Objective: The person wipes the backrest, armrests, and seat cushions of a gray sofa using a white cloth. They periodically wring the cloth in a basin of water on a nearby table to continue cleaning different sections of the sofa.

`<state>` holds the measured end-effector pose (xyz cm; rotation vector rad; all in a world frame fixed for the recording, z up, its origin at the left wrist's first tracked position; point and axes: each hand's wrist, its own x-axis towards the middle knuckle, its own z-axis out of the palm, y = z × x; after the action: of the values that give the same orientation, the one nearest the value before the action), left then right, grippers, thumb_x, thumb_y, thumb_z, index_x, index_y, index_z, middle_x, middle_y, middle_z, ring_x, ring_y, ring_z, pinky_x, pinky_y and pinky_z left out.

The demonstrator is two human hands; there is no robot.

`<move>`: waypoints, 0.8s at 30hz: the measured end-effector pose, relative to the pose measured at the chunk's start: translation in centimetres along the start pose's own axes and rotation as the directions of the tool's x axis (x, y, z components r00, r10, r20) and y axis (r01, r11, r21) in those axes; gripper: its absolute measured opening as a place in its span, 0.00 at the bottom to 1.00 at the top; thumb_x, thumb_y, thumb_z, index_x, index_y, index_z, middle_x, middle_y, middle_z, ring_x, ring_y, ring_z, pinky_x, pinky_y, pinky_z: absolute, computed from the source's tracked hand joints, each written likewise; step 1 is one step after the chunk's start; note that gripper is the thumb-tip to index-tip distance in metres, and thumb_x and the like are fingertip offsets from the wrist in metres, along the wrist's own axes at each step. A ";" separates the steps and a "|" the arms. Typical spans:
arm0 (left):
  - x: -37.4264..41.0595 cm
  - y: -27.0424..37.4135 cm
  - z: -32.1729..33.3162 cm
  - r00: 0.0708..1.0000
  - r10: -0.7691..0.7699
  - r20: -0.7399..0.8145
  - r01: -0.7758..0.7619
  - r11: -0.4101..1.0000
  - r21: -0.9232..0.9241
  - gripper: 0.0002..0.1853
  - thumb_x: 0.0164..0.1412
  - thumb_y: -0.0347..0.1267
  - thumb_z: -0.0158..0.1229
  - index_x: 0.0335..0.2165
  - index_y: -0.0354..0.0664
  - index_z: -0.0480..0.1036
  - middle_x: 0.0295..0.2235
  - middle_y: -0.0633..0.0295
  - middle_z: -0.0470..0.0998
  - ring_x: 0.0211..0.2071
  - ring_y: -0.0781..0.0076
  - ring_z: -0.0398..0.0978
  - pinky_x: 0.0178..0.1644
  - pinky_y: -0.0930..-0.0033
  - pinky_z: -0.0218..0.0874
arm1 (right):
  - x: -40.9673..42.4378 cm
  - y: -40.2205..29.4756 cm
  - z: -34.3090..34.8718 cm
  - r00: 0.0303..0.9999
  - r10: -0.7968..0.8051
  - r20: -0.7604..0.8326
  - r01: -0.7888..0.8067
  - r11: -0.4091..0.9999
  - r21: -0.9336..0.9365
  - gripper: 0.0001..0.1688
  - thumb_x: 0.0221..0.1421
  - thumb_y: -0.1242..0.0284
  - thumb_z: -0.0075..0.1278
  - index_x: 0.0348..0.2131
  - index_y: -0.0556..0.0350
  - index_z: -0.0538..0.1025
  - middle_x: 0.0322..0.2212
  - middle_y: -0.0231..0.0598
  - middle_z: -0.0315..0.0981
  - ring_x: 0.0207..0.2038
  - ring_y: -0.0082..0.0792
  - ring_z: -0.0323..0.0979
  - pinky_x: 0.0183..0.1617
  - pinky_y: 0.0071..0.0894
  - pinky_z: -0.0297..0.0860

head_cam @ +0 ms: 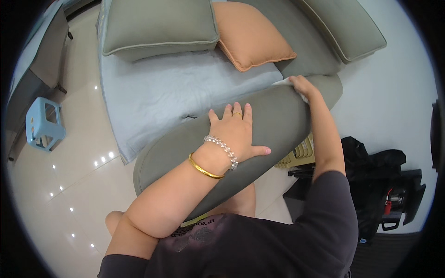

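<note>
My left hand [233, 130] lies flat with fingers spread on the grey-green sofa armrest [271, 111]; a gold bangle, a clear bead bracelet and a gold ring are on it. At the armrest's far right end, my right hand [301, 87] grips a white cloth [285, 82], which is pressed against the upholstery and partly hidden by the fingers. Beyond the armrest, a light blue cover [163, 90] spreads over the seat. On and beside it rest a grey-green cushion [163, 24] and an orange pillow [253, 38].
A light blue plastic stool [45, 121] stands on the tiled floor [83, 187] at left, near a grey piece of furniture [48, 52]. Another sofa cushion [344, 27] leans by the wall at upper right. Yellowish stacked plastic stools [300, 153] and black bags [368, 166] are at right.
</note>
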<state>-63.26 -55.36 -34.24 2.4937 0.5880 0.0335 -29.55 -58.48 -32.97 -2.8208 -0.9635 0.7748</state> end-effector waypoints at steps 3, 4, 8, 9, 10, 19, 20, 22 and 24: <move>0.0 -0.4 0.1 1.000 -0.029 -0.008 0.029 1.000 -0.006 0.57 0.39 0.63 0.53 0.55 0.29 0.47 0.55 0.42 0.53 0.58 0.50 0.48 0.55 0.41 0.41 | -8.4 -4.8 4.8 0.941 -0.290 -0.175 0.311 0.944 0.108 0.30 0.51 0.57 0.38 0.33 0.73 0.70 0.32 0.51 0.71 0.38 0.40 0.68 0.46 0.35 0.59; -0.1 -0.6 -0.1 0.999 -0.039 -0.014 0.038 0.999 -0.006 0.57 0.39 0.63 0.53 0.55 0.29 0.47 0.55 0.42 0.52 0.58 0.50 0.48 0.55 0.42 0.41 | -10.4 -6.3 4.1 0.927 -0.362 0.096 0.336 0.917 0.215 0.26 0.54 0.60 0.39 0.32 0.71 0.71 0.31 0.44 0.70 0.38 0.30 0.63 0.47 0.28 0.58; -0.4 -0.7 -0.1 0.999 -0.023 -0.032 0.022 0.999 -0.031 0.58 0.39 0.63 0.53 0.55 0.28 0.46 0.55 0.41 0.52 0.58 0.51 0.48 0.56 0.43 0.42 | -10.1 -3.3 6.8 0.630 -0.739 -0.238 0.700 0.673 -0.238 0.23 0.56 0.64 0.32 0.35 0.67 0.72 0.32 0.63 0.68 0.35 0.61 0.65 0.43 0.44 0.63; -0.6 -0.8 -0.1 0.998 -0.034 -0.046 0.032 0.999 -0.037 0.58 0.39 0.63 0.53 0.55 0.28 0.46 0.55 0.41 0.52 0.58 0.51 0.48 0.56 0.43 0.42 | -8.8 -2.7 5.7 0.780 -0.554 -0.291 0.416 0.806 -0.421 0.21 0.56 0.67 0.32 0.33 0.68 0.71 0.31 0.60 0.69 0.33 0.59 0.67 0.39 0.47 0.65; -0.8 -0.7 -0.2 0.999 -0.030 -0.044 0.029 0.999 -0.041 0.57 0.39 0.63 0.53 0.55 0.28 0.46 0.55 0.41 0.52 0.58 0.51 0.48 0.56 0.43 0.42 | -6.3 -1.3 3.7 0.826 -0.537 -0.173 0.295 0.673 -0.678 0.20 0.56 0.68 0.31 0.27 0.66 0.70 0.28 0.58 0.70 0.29 0.57 0.69 0.35 0.49 0.66; 0.1 -0.1 -0.2 1.000 0.001 0.012 -0.001 0.999 -0.040 0.57 0.39 0.62 0.53 0.55 0.29 0.47 0.54 0.41 0.53 0.57 0.51 0.50 0.56 0.43 0.42 | -1.6 6.6 1.1 0.840 -0.128 -0.527 0.042 0.984 -0.172 0.29 0.55 0.59 0.30 0.40 0.70 0.67 0.36 0.65 0.67 0.40 0.60 0.65 0.46 0.49 0.61; 0.1 -0.1 -0.3 1.000 0.000 0.013 0.001 0.999 -0.051 0.57 0.39 0.62 0.54 0.55 0.28 0.47 0.54 0.41 0.54 0.57 0.51 0.50 0.56 0.44 0.42 | -5.1 5.8 2.8 0.806 -0.201 -0.557 0.136 0.978 -0.157 0.31 0.55 0.58 0.31 0.36 0.73 0.69 0.30 0.65 0.68 0.37 0.60 0.67 0.42 0.49 0.61; 0.0 -0.3 -0.5 1.000 -0.014 0.002 0.014 0.998 -0.061 0.57 0.38 0.62 0.55 0.54 0.28 0.48 0.54 0.40 0.54 0.57 0.51 0.51 0.56 0.44 0.41 | -11.0 4.6 6.6 0.762 -0.312 -0.568 0.300 0.947 -0.118 0.27 0.57 0.63 0.31 0.49 0.67 0.61 0.46 0.59 0.60 0.51 0.54 0.56 0.54 0.43 0.54; -0.2 -0.3 -0.5 1.000 -0.020 -0.001 0.020 0.998 -0.064 0.57 0.38 0.62 0.55 0.54 0.28 0.48 0.54 0.40 0.54 0.57 0.50 0.51 0.56 0.44 0.40 | -14.1 5.1 10.0 0.670 -0.404 -0.623 0.445 0.890 -0.099 0.28 0.58 0.66 0.31 0.55 0.61 0.55 0.55 0.52 0.46 0.60 0.50 0.40 0.61 0.42 0.40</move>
<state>-63.62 -55.00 -33.97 2.4260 0.6035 0.0459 -41.06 -71.91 -36.57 -2.3413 -1.3289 -0.2022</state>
